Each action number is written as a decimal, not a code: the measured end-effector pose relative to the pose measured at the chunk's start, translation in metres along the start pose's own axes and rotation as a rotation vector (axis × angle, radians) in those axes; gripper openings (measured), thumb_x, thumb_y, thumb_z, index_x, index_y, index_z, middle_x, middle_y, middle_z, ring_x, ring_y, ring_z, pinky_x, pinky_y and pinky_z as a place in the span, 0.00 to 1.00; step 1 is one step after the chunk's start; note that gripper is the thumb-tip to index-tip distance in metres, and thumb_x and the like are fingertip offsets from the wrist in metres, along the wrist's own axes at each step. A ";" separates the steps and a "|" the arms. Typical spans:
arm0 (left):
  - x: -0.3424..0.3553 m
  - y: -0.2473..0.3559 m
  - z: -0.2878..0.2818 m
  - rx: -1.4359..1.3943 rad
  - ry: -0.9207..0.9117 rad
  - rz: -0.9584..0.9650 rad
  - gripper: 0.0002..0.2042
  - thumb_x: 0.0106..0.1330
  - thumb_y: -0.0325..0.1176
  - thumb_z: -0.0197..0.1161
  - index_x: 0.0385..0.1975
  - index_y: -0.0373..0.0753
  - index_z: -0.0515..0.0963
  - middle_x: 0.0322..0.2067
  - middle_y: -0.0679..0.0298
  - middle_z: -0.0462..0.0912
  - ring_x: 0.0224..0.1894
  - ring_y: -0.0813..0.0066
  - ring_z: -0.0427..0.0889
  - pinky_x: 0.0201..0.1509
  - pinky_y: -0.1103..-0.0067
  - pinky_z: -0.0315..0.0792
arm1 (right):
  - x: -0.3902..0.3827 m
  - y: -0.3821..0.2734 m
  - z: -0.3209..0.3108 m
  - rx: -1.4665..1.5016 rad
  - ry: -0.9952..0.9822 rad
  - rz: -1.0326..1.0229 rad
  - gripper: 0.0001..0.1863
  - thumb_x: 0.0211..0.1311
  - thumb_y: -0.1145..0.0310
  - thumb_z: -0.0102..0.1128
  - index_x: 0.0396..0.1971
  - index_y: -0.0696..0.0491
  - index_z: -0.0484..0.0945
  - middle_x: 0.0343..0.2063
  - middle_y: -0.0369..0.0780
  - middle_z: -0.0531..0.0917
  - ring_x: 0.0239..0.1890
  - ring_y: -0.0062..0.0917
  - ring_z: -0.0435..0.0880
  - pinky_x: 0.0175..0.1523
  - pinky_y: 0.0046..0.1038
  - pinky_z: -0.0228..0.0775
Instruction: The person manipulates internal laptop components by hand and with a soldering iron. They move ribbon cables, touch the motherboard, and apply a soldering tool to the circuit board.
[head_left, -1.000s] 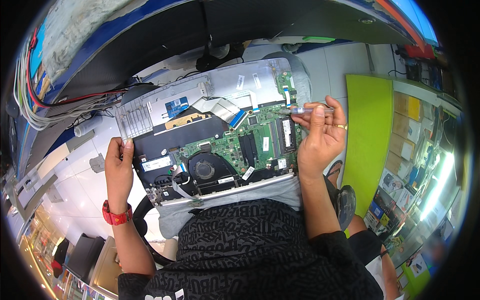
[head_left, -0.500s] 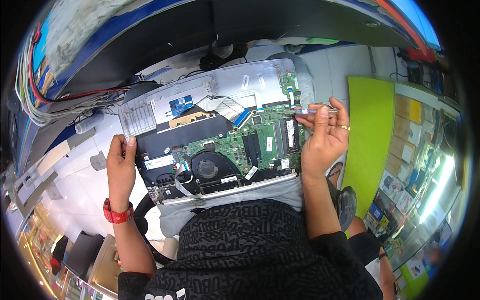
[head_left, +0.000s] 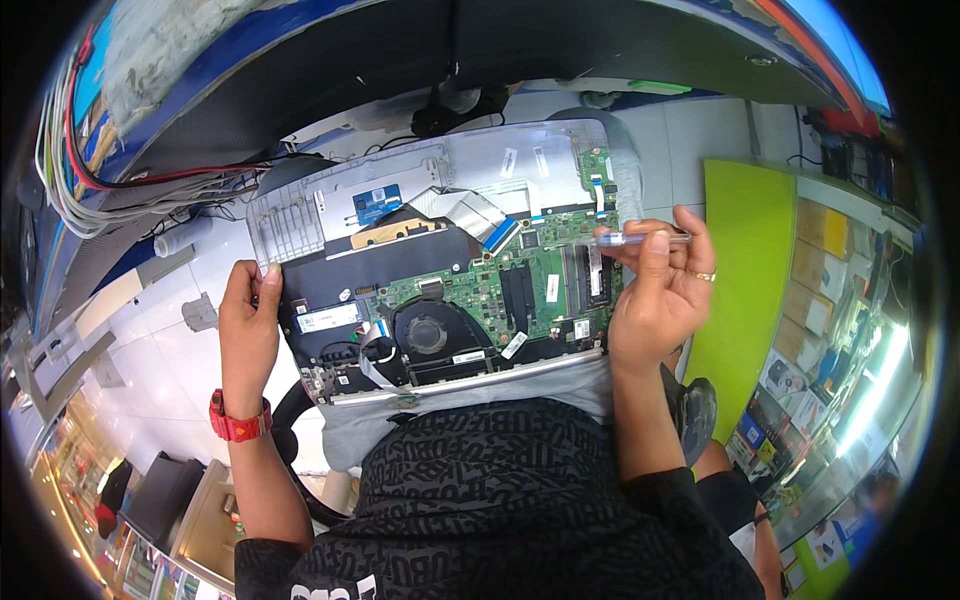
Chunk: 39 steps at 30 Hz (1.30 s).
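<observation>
My left forearm comes up from about 7 o'clock, a red watch (head_left: 238,420) on the wrist, and my left hand (head_left: 250,330) stands upright against the left edge of the open laptop (head_left: 450,290). Its fingers are curled close together and pinch that edge near the silver grille corner, thumb tip on top, so the hand grips the chassis rather than lying flat on it. My right forearm rises from about 5 o'clock, and my right hand (head_left: 660,290) sits at the laptop's right edge, wrist bent slightly inward. Its fingers are closed round a thin screwdriver (head_left: 640,239) with a clear and blue handle: thumb and forefinger pinch the shaft, the other fingers fan out above, one bearing a ring. The tool lies nearly level, its tip pointing toward 9 o'clock over the green board (head_left: 500,290), just beside the memory slot; I cannot tell whether the tip touches the board. The laptop lies bottom-open on my lap at the centre, tilted, with a round black fan (head_left: 428,335) at its 6 o'clock side and flat ribbon cables (head_left: 470,212) toward 12 o'clock. A lime-green panel (head_left: 745,290) stands at 3 o'clock, and a bundle of wires (head_left: 120,190) runs at 10 o'clock.
</observation>
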<state>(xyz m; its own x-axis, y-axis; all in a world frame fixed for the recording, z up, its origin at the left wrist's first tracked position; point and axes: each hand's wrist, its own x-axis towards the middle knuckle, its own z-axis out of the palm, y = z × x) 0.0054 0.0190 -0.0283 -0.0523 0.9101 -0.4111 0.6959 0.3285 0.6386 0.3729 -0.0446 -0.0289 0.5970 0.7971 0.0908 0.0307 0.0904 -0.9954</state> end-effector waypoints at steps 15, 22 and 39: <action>0.000 0.002 -0.001 0.044 -0.002 -0.006 0.15 0.79 0.40 0.59 0.35 0.34 0.69 0.25 0.67 0.67 0.28 0.80 0.62 0.31 0.79 0.60 | -0.013 0.014 0.012 -0.053 -0.129 -0.024 0.17 0.76 0.81 0.54 0.61 0.67 0.69 0.40 0.47 0.85 0.41 0.26 0.88 0.47 0.26 0.82; 0.000 0.004 0.000 0.048 -0.002 -0.021 0.15 0.80 0.41 0.58 0.36 0.34 0.69 0.25 0.67 0.68 0.28 0.80 0.62 0.31 0.79 0.61 | -0.014 0.016 0.013 -0.061 -0.119 -0.044 0.17 0.75 0.81 0.55 0.60 0.67 0.70 0.39 0.46 0.86 0.40 0.24 0.87 0.45 0.25 0.82; 0.000 0.004 -0.001 0.063 -0.004 -0.008 0.14 0.80 0.40 0.58 0.36 0.34 0.69 0.26 0.67 0.68 0.28 0.81 0.61 0.30 0.79 0.60 | -0.013 0.017 0.007 -0.140 -0.207 -0.053 0.17 0.78 0.77 0.51 0.62 0.65 0.68 0.43 0.47 0.84 0.42 0.31 0.89 0.49 0.29 0.86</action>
<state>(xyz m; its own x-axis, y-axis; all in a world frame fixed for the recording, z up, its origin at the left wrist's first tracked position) 0.0074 0.0206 -0.0255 -0.0551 0.9063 -0.4190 0.7390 0.3192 0.5933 0.3601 -0.0493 -0.0468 0.4153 0.8999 0.1330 0.1774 0.0633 -0.9821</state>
